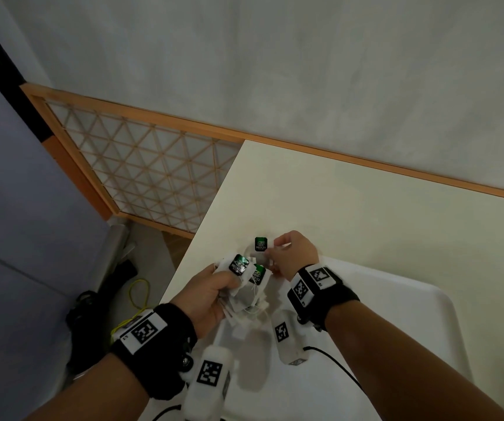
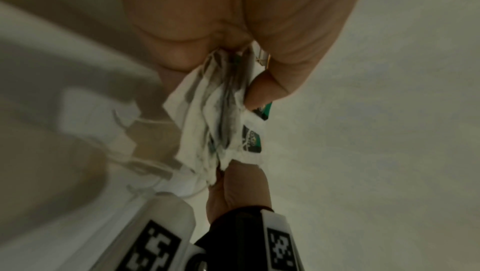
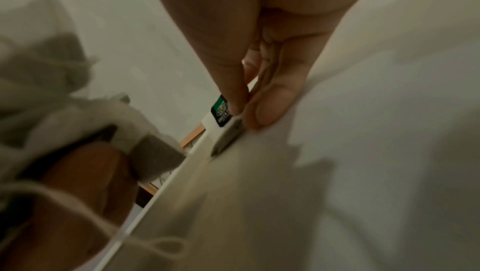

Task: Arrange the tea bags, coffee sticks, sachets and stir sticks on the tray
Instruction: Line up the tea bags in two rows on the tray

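Observation:
My left hand [image 1: 214, 294] grips a bunch of white tea bags [image 1: 249, 294] with green and black tags, strings dangling; the same bunch of tea bags [image 2: 221, 123] shows crumpled between thumb and fingers in the left wrist view. My right hand [image 1: 293, 253] pinches one more tea bag [image 1: 259, 246] with a green tag, lying on the cream table just beyond the tray. That tea bag [image 3: 221, 115] is held between thumb and forefinger [image 3: 270, 109] at the table's surface. The white tray [image 1: 396, 314] lies under both wrists.
The cream table [image 1: 366, 208] runs to a wooden rail along the grey wall. The table's left edge drops to the floor, where a lattice screen [image 1: 141, 165], dark gear and a yellow cable [image 1: 138, 296] lie. White tagged wrist units hang over the tray's near left part.

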